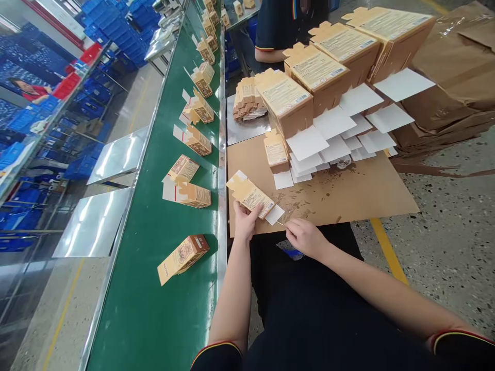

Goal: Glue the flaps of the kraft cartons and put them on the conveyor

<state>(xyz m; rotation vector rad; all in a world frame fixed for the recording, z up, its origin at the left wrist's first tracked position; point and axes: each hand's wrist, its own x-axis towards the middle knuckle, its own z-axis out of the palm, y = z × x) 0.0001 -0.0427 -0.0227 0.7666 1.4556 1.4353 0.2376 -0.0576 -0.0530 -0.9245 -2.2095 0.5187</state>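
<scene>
My left hand (246, 219) is wrapped round a beige printed carton (251, 196), which lies slanted over the cardboard sheet near its front left corner. At its near end a white flap (275, 214) sticks out towards my right hand (305, 237). The right fingers are closed in a pinch beside that flap. A thin pale strip runs from the flap to the fingertips; whether it is the flap's edge or a separate thing I cannot tell. Beyond the hands, a small stack of flat cartons (276, 153) with white flaps rests on the cardboard sheet (348, 198).
Large stacks of flat cartons (286, 98) stand behind, their white flaps jutting towards me. On my left, a green conveyor belt (154, 288) carries several opened cartons (195, 195) and one nearer carton (183, 257). Brown wrapping paper (452, 93) lies right. A co-worker (274, 31) is behind the stacks.
</scene>
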